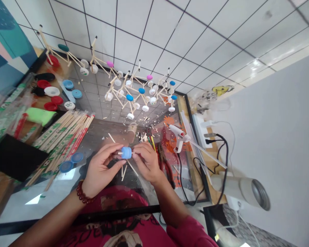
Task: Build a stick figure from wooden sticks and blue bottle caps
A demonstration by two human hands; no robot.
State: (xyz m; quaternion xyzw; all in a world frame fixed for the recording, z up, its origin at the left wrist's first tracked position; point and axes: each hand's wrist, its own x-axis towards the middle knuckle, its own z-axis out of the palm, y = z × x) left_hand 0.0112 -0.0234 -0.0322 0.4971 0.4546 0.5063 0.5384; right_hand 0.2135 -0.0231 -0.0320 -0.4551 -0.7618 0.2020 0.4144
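A blue plastic bottle cap (126, 153) sits on a thin wooden stick (119, 153) that pokes out on both sides of it. My left hand (102, 170), with a dark red bead bracelet (82, 192) on the wrist, pinches the stick's left end and the cap. My right hand (146, 163) grips the cap from the other side. Loose wooden sticks (127, 165) lie on the glass tabletop (103, 132) below both hands.
Right of my hands lie red-handled pliers (164, 164) and a white hot glue gun (179, 137) with its black cord. Bundled wooden sticks (64, 144) and blue caps (67, 162) lie to the left. Stick-and-cap models (139, 92) stand beyond.
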